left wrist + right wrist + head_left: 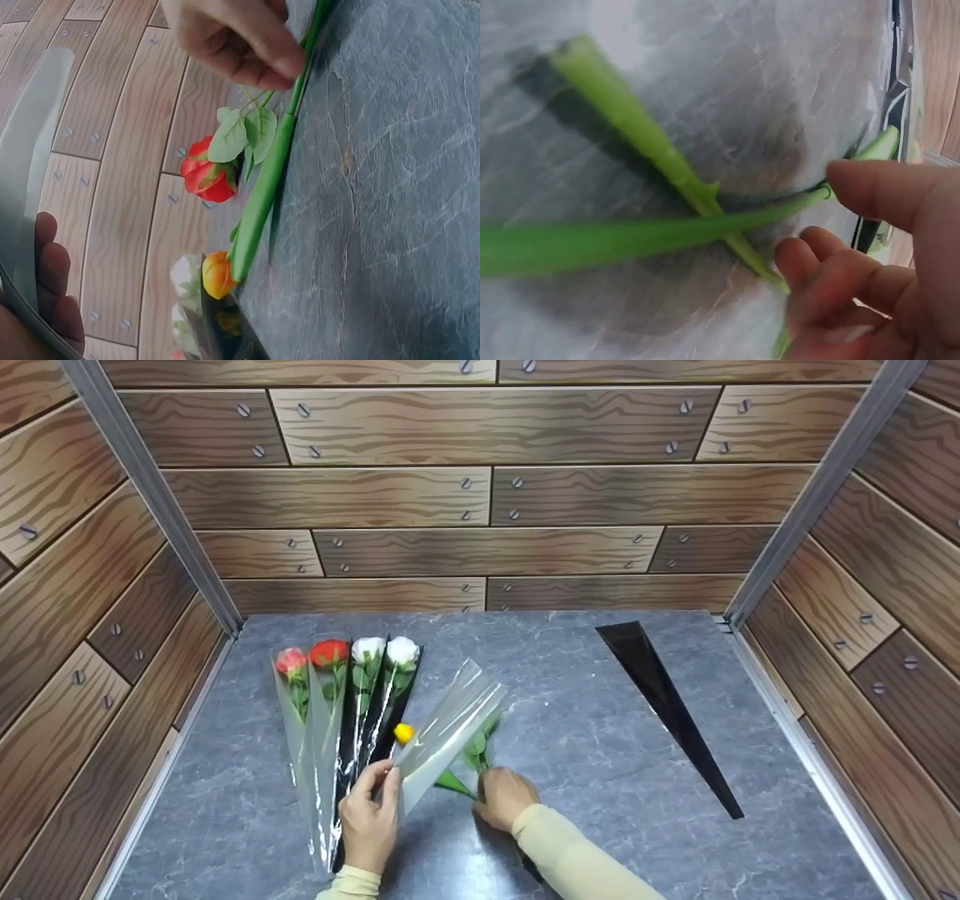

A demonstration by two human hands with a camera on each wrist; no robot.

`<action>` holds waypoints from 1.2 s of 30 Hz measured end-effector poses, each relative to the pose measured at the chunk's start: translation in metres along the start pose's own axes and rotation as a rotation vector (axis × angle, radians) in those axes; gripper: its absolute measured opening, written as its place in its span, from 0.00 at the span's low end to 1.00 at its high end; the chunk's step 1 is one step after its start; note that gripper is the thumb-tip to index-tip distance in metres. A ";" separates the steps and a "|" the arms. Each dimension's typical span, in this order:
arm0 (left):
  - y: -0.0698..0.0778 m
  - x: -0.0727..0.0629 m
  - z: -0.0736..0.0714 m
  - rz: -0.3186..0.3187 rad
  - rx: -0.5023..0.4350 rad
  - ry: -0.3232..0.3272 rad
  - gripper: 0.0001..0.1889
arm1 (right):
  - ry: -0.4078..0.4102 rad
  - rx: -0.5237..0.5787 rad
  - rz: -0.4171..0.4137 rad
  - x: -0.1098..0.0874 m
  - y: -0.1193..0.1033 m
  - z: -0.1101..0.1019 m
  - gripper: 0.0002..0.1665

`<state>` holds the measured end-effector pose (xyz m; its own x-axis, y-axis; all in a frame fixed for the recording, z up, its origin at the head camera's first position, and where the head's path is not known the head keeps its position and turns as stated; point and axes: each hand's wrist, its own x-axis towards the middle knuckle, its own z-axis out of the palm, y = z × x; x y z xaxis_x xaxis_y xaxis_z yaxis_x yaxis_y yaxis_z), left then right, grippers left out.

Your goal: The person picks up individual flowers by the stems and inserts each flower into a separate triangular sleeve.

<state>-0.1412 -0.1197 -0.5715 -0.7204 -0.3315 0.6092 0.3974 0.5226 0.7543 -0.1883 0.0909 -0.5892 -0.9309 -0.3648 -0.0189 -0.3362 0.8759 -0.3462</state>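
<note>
My left hand [367,817] pinches a translucent empty flower sleeve [450,727] by its lower part, between thumb and fingers. Beneath that sleeve lie a yellow-orange tulip [219,275] and a red rose [208,172], their green stems crossing on the table. In the head view the sleeve hides the rose's bloom, but its leaves [480,742] show. Over the stems is my right hand [506,797], its fingertips right at them. In the right wrist view, thumb and bent fingers stand apart, near the tulip stem [630,236] and rose stem [645,139].
Left of the hands, several wrapped roses lie side by side: pink [291,661] and red [330,652] in clear sleeves, white [403,651] in black ones. A flat black sleeve [671,720] lies on the right of the grey marbled table [600,825]. Wood-patterned walls [480,495] enclose it.
</note>
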 end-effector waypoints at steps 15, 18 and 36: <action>0.009 -0.003 0.001 0.041 -0.030 -0.005 0.06 | -0.065 0.018 -0.058 0.010 -0.009 0.006 0.10; 0.027 0.002 -0.002 0.078 -0.071 -0.012 0.08 | -0.088 0.113 -0.050 0.002 -0.003 -0.002 0.04; 0.057 -0.001 0.002 0.175 -0.223 -0.097 0.09 | 0.153 0.711 0.133 -0.039 0.080 -0.066 0.07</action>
<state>-0.1193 -0.0887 -0.5296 -0.6768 -0.1690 0.7165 0.6275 0.3764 0.6816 -0.1884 0.1964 -0.5540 -0.9842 -0.1767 0.0098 -0.0939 0.4744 -0.8753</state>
